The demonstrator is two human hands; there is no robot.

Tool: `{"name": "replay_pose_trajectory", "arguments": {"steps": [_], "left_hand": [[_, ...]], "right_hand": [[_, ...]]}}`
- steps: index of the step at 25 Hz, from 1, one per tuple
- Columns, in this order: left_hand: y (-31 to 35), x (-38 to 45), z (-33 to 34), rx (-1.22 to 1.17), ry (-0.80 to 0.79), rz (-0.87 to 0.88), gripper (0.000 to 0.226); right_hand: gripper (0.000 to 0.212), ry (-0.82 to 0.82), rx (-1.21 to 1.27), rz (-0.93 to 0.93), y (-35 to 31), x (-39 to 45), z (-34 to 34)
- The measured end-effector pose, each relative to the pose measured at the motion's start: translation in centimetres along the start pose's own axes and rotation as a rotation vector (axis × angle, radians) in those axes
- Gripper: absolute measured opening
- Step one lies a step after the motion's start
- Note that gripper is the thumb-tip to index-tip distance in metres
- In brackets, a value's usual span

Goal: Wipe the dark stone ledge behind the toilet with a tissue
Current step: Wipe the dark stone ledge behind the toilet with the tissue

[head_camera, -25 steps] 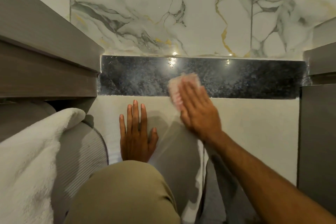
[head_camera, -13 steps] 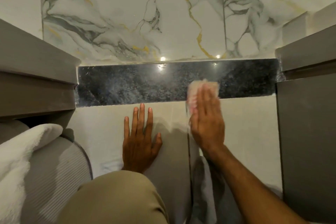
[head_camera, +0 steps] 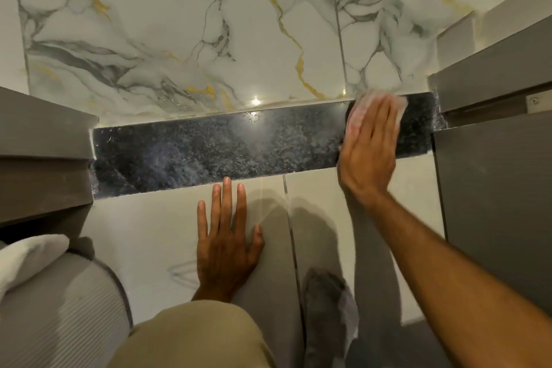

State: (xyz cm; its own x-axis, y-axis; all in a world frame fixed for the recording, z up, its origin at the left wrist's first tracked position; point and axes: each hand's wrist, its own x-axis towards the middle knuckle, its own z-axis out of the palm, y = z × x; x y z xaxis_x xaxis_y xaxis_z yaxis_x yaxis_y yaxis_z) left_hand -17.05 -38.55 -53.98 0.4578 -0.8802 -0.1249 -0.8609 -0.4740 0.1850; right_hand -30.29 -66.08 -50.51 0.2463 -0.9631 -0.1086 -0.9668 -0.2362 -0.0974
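Observation:
The dark speckled stone ledge runs left to right below the marble wall. My right hand lies flat on its right end, fingers together, pressing a pale pinkish tissue onto the stone; most of the tissue is hidden under my palm and fingers. My left hand rests flat and spread on the cream tiled face below the ledge, holding nothing. Light glints off the polished stone near its middle.
Grey cabinets close in the ledge on the right and grey panels on the left. A white towel lies over a ribbed grey lid at lower left. My knee in beige fabric fills the bottom centre. A crumpled cloth lies below.
My right hand has slid the tissue from the ledge's middle to its right end. My left hand has stayed pressed on the tiles.

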Motion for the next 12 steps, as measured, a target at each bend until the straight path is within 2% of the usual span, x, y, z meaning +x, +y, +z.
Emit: {"name": "replay_pose_trajectory", "arguments": {"steps": [2, 4, 6, 8, 10, 12], "left_hand": [[-0.1, 0.1, 0.1, 0.031, -0.003, -0.008, 0.08], [0.3, 0.1, -0.4, 0.038, 0.008, -0.018, 0.079], [0.6, 0.2, -1.1, 0.022, 0.018, -0.023, 0.077], [0.6, 0.2, -1.3, 0.005, 0.021, -0.033, 0.076], [0.5, 0.0, -1.0, -0.003, 0.015, -0.03, 0.077], [0.3, 0.0, -0.5, 0.009, 0.01, -0.016, 0.079]], "right_hand": [[0.075, 0.006, 0.027, 0.009, -3.2, 1.9, 0.3], [0.075, -0.016, 0.078, -0.157, -4.5, -2.0, 0.8], [0.081, -0.119, 0.133, -0.231, -1.8, -7.5, -0.1], [0.08, -0.104, 0.147, -0.118, 2.0, -7.8, -1.2], [0.073, -0.034, 0.097, 0.045, 4.0, -3.3, -1.3], [0.075, 0.016, 0.04, 0.095, 3.4, 2.0, -0.9]]}}
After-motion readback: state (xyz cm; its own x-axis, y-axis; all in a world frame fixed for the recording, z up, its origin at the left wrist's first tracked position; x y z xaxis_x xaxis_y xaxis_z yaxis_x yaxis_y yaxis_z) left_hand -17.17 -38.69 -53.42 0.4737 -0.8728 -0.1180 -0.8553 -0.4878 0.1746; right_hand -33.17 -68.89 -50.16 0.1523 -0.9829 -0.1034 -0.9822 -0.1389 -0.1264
